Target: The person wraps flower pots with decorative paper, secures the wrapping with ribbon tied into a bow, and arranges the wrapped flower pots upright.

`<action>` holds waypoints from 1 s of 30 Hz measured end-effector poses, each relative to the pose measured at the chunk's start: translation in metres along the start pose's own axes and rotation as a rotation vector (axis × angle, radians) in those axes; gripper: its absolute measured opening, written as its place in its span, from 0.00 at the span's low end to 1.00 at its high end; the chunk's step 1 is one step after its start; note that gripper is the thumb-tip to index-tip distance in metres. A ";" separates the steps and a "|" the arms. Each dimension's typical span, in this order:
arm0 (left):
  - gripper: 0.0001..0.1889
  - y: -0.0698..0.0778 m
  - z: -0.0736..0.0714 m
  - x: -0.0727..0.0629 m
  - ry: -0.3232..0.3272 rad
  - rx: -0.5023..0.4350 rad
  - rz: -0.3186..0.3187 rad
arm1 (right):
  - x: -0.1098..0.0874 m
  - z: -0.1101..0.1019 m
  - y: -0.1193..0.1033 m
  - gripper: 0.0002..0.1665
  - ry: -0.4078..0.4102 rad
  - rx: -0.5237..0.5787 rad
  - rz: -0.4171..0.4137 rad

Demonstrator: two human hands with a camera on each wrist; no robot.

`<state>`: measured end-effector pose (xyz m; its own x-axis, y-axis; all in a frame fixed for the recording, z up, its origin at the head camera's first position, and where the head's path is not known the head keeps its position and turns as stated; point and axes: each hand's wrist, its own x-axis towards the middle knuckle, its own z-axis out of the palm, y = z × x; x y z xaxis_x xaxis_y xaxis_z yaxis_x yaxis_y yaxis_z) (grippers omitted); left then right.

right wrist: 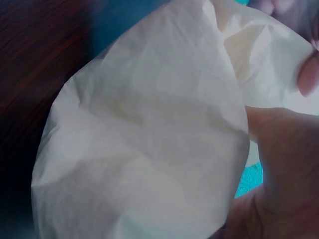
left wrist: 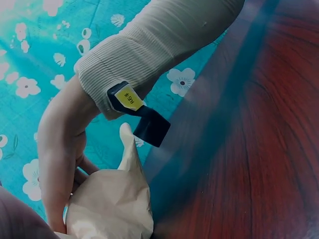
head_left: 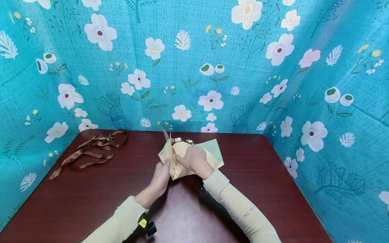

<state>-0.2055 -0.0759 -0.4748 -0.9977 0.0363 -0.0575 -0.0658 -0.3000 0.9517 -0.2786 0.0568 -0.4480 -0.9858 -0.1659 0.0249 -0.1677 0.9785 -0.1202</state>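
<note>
A small flower bouquet [head_left: 178, 139] shows pale blossoms at the top of cream wrapping paper [head_left: 183, 170] with a pale green inner side. My left hand [head_left: 160, 175] grips the folded left part of the paper, thumb at its edge. From the right, my right hand [head_left: 196, 158] lies over the front and holds the paper, with its thumb toward the fold. In the right wrist view, creased paper [right wrist: 144, 124] fills the middle and hides the flowers. The left wrist view has the right hand [left wrist: 60, 144] bent round the paper [left wrist: 112, 204]; some fingers are hidden.
A brown ribbon [head_left: 97, 146] lies in loose loops at the back left of the dark red tabletop [head_left: 121, 189]. A blue floral cloth [head_left: 182, 74] hangs behind the table and along its sides. Black wrist cameras [head_left: 150, 227] sit by the cuffs.
</note>
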 end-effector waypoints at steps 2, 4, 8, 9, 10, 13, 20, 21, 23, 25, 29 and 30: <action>0.24 -0.001 0.001 0.000 0.010 0.030 0.009 | 0.000 0.001 -0.001 0.38 0.021 -0.008 0.001; 0.24 -0.001 0.003 -0.001 0.020 0.059 0.015 | 0.000 0.001 -0.002 0.38 0.048 -0.012 -0.004; 0.25 -0.002 0.005 -0.001 0.037 0.081 0.007 | -0.002 0.002 -0.002 0.40 0.085 -0.026 -0.034; 0.25 -0.002 0.006 -0.001 0.040 0.081 0.002 | -0.003 0.002 -0.001 0.40 0.087 -0.022 -0.045; 0.25 -0.002 0.006 -0.001 0.039 0.080 0.000 | -0.003 0.002 0.000 0.40 0.089 -0.013 -0.055; 0.25 -0.001 0.007 -0.001 0.032 0.083 -0.010 | -0.004 0.002 0.004 0.37 0.090 0.049 -0.082; 0.26 -0.004 0.005 -0.001 0.015 0.103 -0.034 | -0.008 -0.006 0.012 0.26 0.040 0.149 -0.162; 0.26 -0.005 0.005 -0.001 0.013 0.107 -0.033 | -0.008 -0.006 0.014 0.26 0.042 0.152 -0.175; 0.26 -0.005 0.006 0.000 0.004 0.124 -0.027 | -0.007 -0.006 0.017 0.27 0.059 0.170 -0.194; 0.26 -0.004 0.007 0.000 -0.012 0.148 -0.022 | -0.006 -0.005 0.020 0.28 0.086 0.195 -0.211; 0.28 -0.001 0.008 0.002 -0.067 0.207 -0.035 | -0.004 -0.001 0.026 0.31 0.116 0.259 -0.232; 0.29 -0.001 0.008 0.003 -0.085 0.209 -0.048 | -0.003 0.000 0.027 0.31 0.118 0.269 -0.237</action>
<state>-0.2082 -0.0682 -0.4731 -0.9879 0.1288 -0.0867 -0.0990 -0.0925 0.9908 -0.2797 0.0840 -0.4511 -0.9147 -0.3535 0.1958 -0.4020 0.8447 -0.3533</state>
